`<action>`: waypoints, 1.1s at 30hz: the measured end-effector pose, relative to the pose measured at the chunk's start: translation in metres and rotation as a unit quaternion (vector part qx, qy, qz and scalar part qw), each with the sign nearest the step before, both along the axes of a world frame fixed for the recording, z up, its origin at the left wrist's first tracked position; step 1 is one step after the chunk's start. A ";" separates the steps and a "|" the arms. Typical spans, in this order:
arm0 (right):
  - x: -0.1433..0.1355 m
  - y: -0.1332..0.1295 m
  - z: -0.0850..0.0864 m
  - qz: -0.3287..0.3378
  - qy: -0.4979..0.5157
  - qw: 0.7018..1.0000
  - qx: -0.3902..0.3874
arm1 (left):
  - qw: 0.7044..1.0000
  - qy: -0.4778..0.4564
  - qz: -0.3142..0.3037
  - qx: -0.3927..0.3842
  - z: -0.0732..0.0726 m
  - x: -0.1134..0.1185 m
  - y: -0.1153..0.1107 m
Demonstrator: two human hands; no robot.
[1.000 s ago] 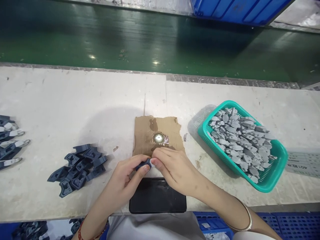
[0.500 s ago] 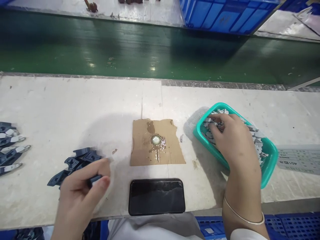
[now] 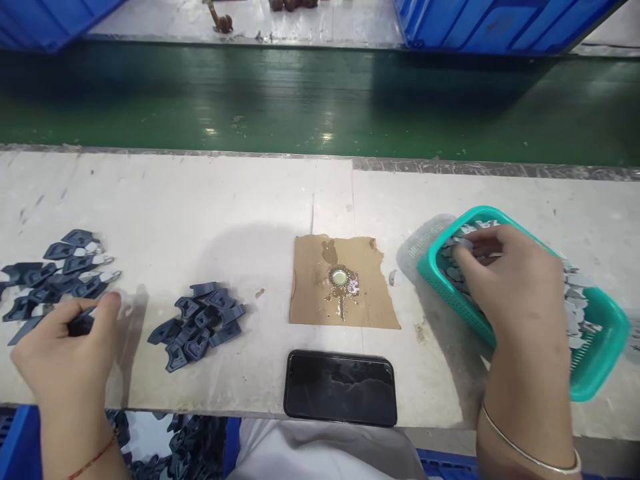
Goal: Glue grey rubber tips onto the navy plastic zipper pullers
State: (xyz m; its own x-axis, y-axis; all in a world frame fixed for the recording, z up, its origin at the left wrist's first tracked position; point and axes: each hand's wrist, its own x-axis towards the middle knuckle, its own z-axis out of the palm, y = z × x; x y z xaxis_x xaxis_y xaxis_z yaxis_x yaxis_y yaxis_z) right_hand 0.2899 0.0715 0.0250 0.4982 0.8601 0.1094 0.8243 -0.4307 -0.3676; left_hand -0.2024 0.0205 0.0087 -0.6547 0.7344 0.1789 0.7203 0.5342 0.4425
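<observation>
Pinching left hand (image 3: 70, 343): grip closed on a dark blue piece (image 3: 83, 325), over the table (image 3: 240, 193), left, toward its near edge.
Dark blue piece: matte, mostly hidden by fingers.
Right hand (image 3: 525, 293): inside the teal basket (image 3: 609, 350), right, toward the near edge; cannot tell whether its grip holds anything.
Grey pieces (image 3: 577, 313): small, pale, heaped.
</observation>
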 end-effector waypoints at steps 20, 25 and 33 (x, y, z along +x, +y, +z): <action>-0.066 -0.023 0.008 0.179 0.655 0.733 0.043 | 0.918 -0.124 -0.346 -0.151 0.027 0.061 0.014; -0.071 -0.020 0.001 0.178 0.717 0.673 -0.033 | 0.918 -0.103 -0.352 -0.147 0.023 0.061 0.022; -0.071 -0.018 -0.005 0.184 0.725 0.658 -0.081 | 0.911 -0.132 -0.345 -0.184 0.034 0.054 0.033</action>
State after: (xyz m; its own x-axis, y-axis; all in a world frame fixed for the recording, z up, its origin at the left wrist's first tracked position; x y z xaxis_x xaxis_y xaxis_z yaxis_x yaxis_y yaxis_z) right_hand 0.2188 0.0532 0.0195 -0.2687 0.8933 -0.3602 -0.2834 -0.4308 -0.8568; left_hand -0.1484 0.0533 0.0426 0.0001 0.9657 -0.2595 0.8353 0.1426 0.5310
